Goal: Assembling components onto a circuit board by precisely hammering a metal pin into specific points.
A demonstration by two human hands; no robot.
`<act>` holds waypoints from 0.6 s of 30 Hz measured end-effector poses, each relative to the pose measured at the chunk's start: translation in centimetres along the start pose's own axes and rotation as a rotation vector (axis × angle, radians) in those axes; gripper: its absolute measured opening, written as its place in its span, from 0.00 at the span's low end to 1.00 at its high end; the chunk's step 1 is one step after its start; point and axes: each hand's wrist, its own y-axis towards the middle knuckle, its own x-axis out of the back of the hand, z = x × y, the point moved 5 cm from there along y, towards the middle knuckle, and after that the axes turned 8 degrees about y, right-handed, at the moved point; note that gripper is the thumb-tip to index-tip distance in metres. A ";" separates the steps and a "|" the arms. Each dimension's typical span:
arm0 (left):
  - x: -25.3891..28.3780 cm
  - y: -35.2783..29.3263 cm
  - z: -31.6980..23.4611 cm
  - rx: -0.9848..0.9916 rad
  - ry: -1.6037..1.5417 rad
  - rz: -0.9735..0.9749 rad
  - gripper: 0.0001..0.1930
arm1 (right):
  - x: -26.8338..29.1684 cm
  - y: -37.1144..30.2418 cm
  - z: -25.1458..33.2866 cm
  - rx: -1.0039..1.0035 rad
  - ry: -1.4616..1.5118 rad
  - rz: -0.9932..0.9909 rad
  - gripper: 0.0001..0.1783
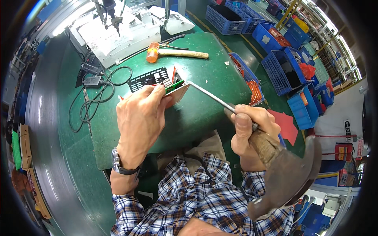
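Observation:
My left hand (142, 112), with a watch on its wrist, is closed on a small electronic unit (179, 93) with a green circuit board and a pale metal side. A black slotted plate (147, 78) shows just beyond my fingers; whether it is joined to the unit is hidden. In my right hand (254, 128), thumb and fingers pinch a thin metal rod (212, 96), its far tip at the unit's right corner. That same hand also grips a claw hammer (285, 177) by its wooden handle, the head toward my chest.
An orange-headed mallet (181, 54) and pliers (173, 47) lie farther back on the green table (204, 122). Tangled black cables (92, 92) spread at left. A bright machine fixture (118, 35) stands behind. Blue crates (224, 19) and red sheets (284, 126) are at right.

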 end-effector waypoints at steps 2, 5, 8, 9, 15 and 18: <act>0.0 -0.1 0.1 -0.005 -0.015 -0.006 0.08 | -0.3 0.3 1.0 0.065 -0.055 0.002 0.11; -0.1 0.0 0.1 -0.009 -0.003 0.021 0.08 | -0.2 0.2 0.7 -0.042 -0.070 0.055 0.11; -0.1 0.0 0.1 -0.024 -0.014 0.014 0.08 | 0.3 -0.4 0.1 -0.014 -0.022 0.021 0.12; 0.0 0.0 0.1 -0.021 -0.016 0.009 0.08 | 0.5 -0.4 0.2 0.019 0.034 -0.012 0.13; -0.1 -0.2 0.3 -0.020 -0.004 0.002 0.07 | -0.3 0.2 0.6 0.013 -0.056 0.066 0.12; 0.0 -0.1 0.3 -0.021 -0.020 -0.009 0.06 | -0.2 0.5 0.9 -0.022 -0.041 0.095 0.11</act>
